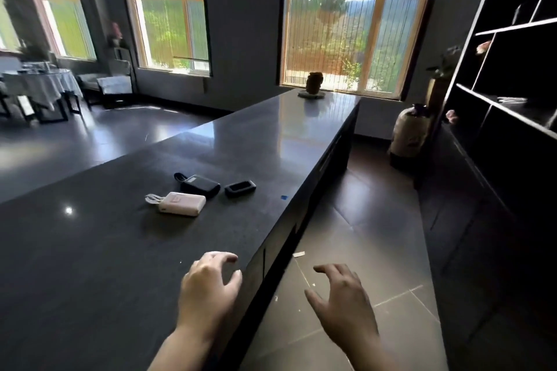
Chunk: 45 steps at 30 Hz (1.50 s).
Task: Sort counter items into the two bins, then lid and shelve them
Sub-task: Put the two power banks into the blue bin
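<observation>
Both hands are right up close at the bottom, bare and holding nothing. Left hand hangs over the near edge of the counter with fingers loosely curled and spread, kind of claw-shaped; can't tell if the fingertips actually touch the surface. Right hand is out past the counter edge, over the floor, fingers relaxed and fanned the same way.

Counter is a long dark slab, matte and slightly grainy near the person, getting glossy and reflective toward the far end by the window. Sharp square edges, flat dark side panels.

Items to sort sit in a little cluster mid-counter, well apart from both hands:
- white power bank, smooth rounded-corner brick with a coiled white cable touching its left end
- black power bank just behind it, same chunky rectangular shape, with a black looped strap or cable at its left end
- small black case just to the right, rounded and rubbery-looking with a raised rim

Tiny blue tape mark sits near the counter's right edge. Far end has a brownish lumpy ornament on a flat dish.

Floor is big dark glossy tiles with pale grout lines and a few white scraps. Dark open shelving with thin pale edges runs down the right side. No bins anywhere in view.
</observation>
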Tool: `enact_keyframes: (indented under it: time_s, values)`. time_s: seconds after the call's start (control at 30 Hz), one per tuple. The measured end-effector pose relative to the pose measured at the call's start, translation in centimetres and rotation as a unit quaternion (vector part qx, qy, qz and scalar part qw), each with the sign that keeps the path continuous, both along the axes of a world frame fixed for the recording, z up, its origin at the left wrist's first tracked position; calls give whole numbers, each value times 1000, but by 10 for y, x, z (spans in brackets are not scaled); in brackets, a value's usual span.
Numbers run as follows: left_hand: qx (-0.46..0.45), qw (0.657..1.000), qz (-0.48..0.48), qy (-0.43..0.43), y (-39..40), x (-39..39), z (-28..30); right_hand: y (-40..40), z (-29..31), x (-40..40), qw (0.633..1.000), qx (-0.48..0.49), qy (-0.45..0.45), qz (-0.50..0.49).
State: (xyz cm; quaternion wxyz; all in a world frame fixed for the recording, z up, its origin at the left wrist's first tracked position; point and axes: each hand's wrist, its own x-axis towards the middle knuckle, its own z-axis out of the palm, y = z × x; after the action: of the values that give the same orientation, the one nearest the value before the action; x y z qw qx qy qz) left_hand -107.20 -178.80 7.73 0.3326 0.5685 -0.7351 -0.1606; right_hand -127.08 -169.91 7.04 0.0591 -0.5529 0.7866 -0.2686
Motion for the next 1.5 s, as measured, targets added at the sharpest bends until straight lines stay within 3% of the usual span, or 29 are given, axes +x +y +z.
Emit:
enact_keyframes:
  time_s: [0.3, 0.53, 0.83, 1.27, 1.5]
  values:
    - [-17, 993, 107, 43, -103, -71, 3, -160, 6, -83, 994, -7, 13, 113]
    - [31, 972, 229, 32, -154, -42, -27, -260, -17, -61, 970, 39, 11, 240]
    - [28, 949, 311, 42, -269, -14, -32, -399, -22, -37, 955, 60, 67, 283]
    - [72, 933, 349, -44, -314, -5, -69, -488, -52, -29, 909, 122, 86, 389]
    - [197, 907, 361, -95, -341, -6, -69, -513, -40, -20, 928, 52, 1, 368]
